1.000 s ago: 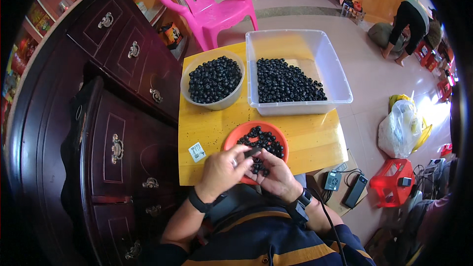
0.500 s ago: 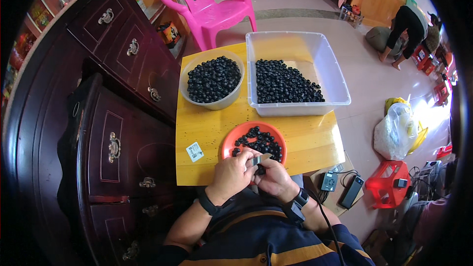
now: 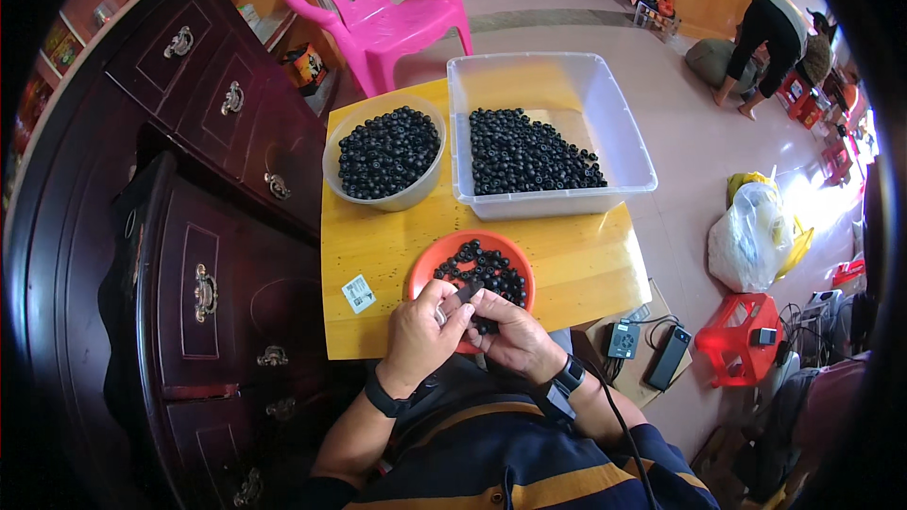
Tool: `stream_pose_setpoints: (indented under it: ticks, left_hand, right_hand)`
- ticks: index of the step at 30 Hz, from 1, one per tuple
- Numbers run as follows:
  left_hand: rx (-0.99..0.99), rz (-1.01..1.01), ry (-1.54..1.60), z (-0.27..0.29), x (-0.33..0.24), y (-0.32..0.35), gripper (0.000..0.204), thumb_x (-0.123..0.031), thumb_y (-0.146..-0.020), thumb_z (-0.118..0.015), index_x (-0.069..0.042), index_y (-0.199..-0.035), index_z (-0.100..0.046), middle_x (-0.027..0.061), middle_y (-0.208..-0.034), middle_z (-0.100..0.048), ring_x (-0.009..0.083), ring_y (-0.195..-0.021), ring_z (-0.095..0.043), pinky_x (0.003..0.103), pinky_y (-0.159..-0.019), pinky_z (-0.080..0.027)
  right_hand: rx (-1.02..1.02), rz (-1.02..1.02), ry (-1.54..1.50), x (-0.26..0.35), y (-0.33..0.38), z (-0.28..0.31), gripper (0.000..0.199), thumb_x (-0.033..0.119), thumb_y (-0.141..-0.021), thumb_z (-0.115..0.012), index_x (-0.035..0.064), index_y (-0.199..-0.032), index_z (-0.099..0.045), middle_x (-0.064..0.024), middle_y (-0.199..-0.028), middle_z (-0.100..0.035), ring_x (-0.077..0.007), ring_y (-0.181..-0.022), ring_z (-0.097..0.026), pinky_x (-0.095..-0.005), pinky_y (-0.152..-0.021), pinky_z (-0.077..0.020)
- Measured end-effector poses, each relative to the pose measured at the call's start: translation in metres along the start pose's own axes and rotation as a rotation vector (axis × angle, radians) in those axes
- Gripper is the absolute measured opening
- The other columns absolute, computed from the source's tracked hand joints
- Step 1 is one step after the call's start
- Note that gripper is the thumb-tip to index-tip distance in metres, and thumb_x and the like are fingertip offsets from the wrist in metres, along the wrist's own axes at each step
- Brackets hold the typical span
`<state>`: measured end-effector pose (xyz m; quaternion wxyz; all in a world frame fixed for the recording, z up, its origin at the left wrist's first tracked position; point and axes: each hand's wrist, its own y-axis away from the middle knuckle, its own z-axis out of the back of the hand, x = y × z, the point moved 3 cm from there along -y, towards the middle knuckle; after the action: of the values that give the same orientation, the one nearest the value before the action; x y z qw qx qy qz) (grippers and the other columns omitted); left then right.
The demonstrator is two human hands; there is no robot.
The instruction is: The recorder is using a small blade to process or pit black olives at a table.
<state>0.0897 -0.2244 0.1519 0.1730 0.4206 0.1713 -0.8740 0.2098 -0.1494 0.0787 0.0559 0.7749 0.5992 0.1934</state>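
While bent over the near edge of the yellow table [image 3: 397,246], both hands pinched together on one small dark piece [image 3: 463,295]; beyond the hands, ordered by size: clear plastic tub [image 3: 624,146] of black beads far ahead and right, round translucent bowl [image 3: 378,200] ahead and left, orange dish [image 3: 425,274] just under the fingertips, small paper label [image 3: 358,293] left of the left hand [image 3: 420,335]; compared with a second ago, hands drawn back from the dish toward the body, piece lifted clear, so handling now off the pile; right hand [image 3: 515,338] gripping its other end; long axis seemingly left-right between the thumbs, too small to judge further.
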Motion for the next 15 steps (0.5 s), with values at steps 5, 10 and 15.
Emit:
stream_pose_setpoints:
  ticks: [5,10,15]
  left_hand:
    - [0.015,0.002,0.066,-0.015,-0.003,-0.002,0.018,-0.014,-0.085,-0.073,-0.005,-0.093,-0.06,0.0088,-0.064,-0.063,0.0198,-0.055,-0.062,0.033,-0.051,-0.046]
    - [-0.016,-0.029,0.087,-0.038,-0.006,-0.006,0.018,-0.014,-0.085,-0.074,-0.004,-0.09,-0.059,0.0103,-0.063,-0.062,0.0196,-0.057,-0.066,0.033,-0.052,-0.049]
    - [0.007,-0.034,0.248,-0.055,-0.029,-0.012,0.011,-0.003,-0.09,-0.068,0.002,-0.099,-0.063,0.0054,-0.067,-0.065,0.0139,-0.066,-0.069,0.027,-0.059,-0.054]
  right_hand:
    - [0.051,-0.02,-0.042,0.009,0.004,0.009,0.009,0.015,-0.1,-0.057,0.0104,-0.107,-0.061,0.0016,-0.101,-0.063,-0.0082,-0.087,-0.063,-0.0207,-0.078,-0.0544]
    - [0.059,-0.06,-0.07,0.021,0.006,0.025,0.011,0.018,-0.099,-0.061,0.0118,-0.108,-0.062,0.0014,-0.097,-0.065,-0.0073,-0.078,-0.065,-0.0199,-0.072,-0.0567]
    - [0.03,-0.046,-0.112,0.031,0.011,0.034,0.014,0.019,-0.099,-0.061,0.0116,-0.109,-0.065,0.003,-0.095,-0.065,-0.0042,-0.077,-0.062,-0.0176,-0.072,-0.0556]
